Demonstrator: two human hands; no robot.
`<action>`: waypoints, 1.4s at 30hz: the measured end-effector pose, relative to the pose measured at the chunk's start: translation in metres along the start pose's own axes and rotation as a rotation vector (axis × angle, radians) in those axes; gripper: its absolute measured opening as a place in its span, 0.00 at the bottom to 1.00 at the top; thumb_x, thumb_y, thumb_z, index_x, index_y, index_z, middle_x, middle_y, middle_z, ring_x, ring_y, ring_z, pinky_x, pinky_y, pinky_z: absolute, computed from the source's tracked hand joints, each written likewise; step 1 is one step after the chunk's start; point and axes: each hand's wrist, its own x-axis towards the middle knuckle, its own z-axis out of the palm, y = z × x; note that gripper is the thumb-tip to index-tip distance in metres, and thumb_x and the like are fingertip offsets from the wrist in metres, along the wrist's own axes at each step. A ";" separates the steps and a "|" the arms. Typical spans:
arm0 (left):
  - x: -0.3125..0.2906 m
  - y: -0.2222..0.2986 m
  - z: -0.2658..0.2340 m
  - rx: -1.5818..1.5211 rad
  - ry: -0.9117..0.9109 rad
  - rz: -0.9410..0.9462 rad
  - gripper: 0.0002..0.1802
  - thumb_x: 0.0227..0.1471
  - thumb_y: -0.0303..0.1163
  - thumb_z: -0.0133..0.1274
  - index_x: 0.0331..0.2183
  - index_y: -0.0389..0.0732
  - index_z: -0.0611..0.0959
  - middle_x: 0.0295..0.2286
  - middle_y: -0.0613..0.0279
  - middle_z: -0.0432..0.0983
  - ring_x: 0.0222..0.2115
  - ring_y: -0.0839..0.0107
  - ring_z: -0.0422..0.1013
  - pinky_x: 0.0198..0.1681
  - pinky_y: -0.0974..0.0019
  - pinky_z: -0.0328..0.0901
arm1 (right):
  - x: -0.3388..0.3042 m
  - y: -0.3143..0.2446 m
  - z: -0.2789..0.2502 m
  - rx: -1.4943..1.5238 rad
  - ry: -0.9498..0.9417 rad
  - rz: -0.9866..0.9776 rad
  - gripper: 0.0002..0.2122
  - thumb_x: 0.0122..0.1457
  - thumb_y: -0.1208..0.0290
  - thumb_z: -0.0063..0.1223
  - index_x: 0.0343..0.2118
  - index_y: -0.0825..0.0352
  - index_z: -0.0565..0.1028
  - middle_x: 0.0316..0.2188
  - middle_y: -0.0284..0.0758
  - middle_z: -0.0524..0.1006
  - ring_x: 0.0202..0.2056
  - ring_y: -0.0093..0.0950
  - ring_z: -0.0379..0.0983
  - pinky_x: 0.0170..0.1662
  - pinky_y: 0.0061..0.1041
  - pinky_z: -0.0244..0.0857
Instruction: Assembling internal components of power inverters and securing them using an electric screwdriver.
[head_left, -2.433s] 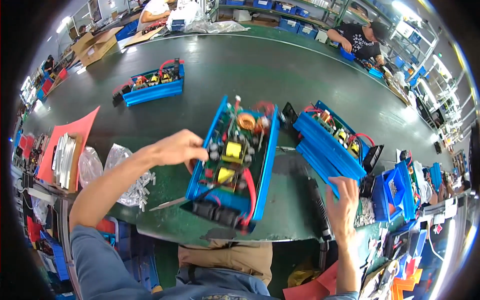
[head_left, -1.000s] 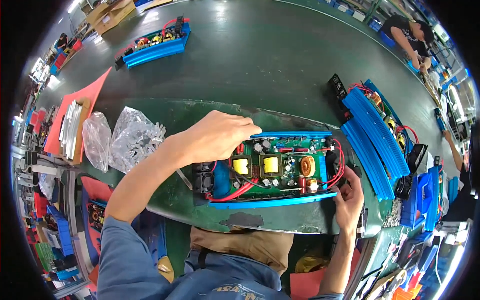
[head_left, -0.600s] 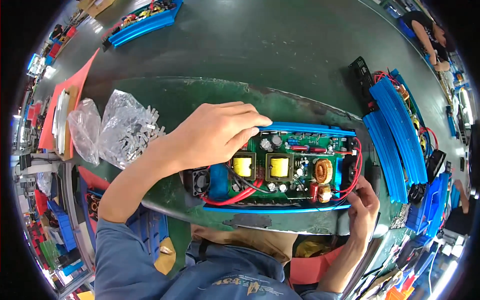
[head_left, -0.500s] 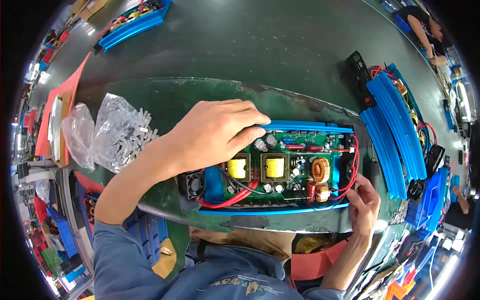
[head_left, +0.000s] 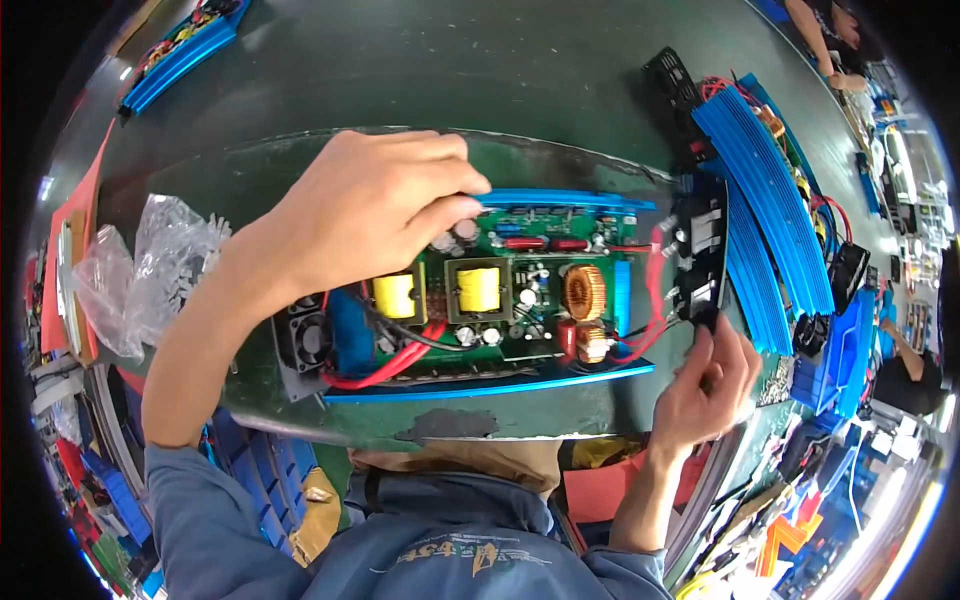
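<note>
An open power unit with blue metal sides (head_left: 490, 387) lies on the green table, its circuit board exposed. On the board are yellow-wrapped transformers (head_left: 478, 290) and a copper ring coil (head_left: 585, 292). A small black fan (head_left: 308, 335) sits at its left end. My left hand (head_left: 385, 200) grips the far blue side between thumb and fingers. Off the right end, a black end panel (head_left: 708, 240) stands upright and apart from the blue sides, joined by red wires (head_left: 655, 290). My right hand (head_left: 708, 385) pinches this panel's near edge, fingers closed.
At left lies a clear plastic bag (head_left: 165, 270) of small grey pieces, beside a red-orange folder (head_left: 72, 235). More blue units (head_left: 765, 190) rest close by on the right; another blue unit (head_left: 185, 60) is far left. A person (head_left: 825, 45) works at far right.
My right hand has pulled the black end panel away from the unit's right end and turned it upright. The left hand keeps its grip. The whole view has shifted.
</note>
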 end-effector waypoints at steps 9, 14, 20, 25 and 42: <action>-0.076 0.046 -0.017 0.084 0.382 -0.310 0.18 0.54 0.21 0.59 0.48 0.37 0.81 0.45 0.53 0.79 0.45 0.59 0.76 0.50 0.62 0.69 | -0.036 0.003 -0.018 0.176 -0.053 0.174 0.15 0.61 0.85 0.55 0.51 0.74 0.74 0.36 0.35 0.73 0.32 0.21 0.67 0.32 0.19 0.60; -0.145 0.079 0.004 0.097 0.676 -0.698 0.18 0.55 0.22 0.59 0.49 0.32 0.80 0.45 0.51 0.78 0.45 0.60 0.75 0.48 0.62 0.68 | -0.037 -0.031 -0.022 0.262 -0.205 -0.203 0.16 0.49 0.86 0.63 0.42 0.69 0.77 0.34 0.37 0.75 0.32 0.32 0.69 0.34 0.29 0.63; -0.138 0.103 0.026 -0.153 0.541 -0.945 0.24 0.53 0.32 0.62 0.50 0.31 0.79 0.49 0.50 0.74 0.51 0.59 0.70 0.56 0.61 0.62 | -0.016 -0.073 -0.005 0.197 -0.522 -0.445 0.17 0.42 0.81 0.71 0.38 0.63 0.82 0.35 0.34 0.76 0.36 0.32 0.71 0.38 0.31 0.67; -0.130 0.113 0.028 0.112 0.630 -0.775 0.22 0.52 0.27 0.63 0.48 0.31 0.80 0.52 0.44 0.70 0.49 0.51 0.71 0.50 0.56 0.67 | -0.017 -0.072 -0.004 0.267 -0.518 -0.409 0.19 0.41 0.85 0.70 0.38 0.62 0.82 0.35 0.34 0.77 0.36 0.33 0.72 0.38 0.30 0.67; -0.126 0.120 0.025 -0.939 0.613 -1.177 0.32 0.53 0.30 0.57 0.57 0.26 0.70 0.47 0.42 0.78 0.48 0.54 0.76 0.53 0.57 0.67 | -0.057 -0.016 -0.013 0.357 -0.342 0.184 0.16 0.58 0.80 0.60 0.49 0.71 0.70 0.45 0.38 0.73 0.36 0.21 0.68 0.38 0.19 0.63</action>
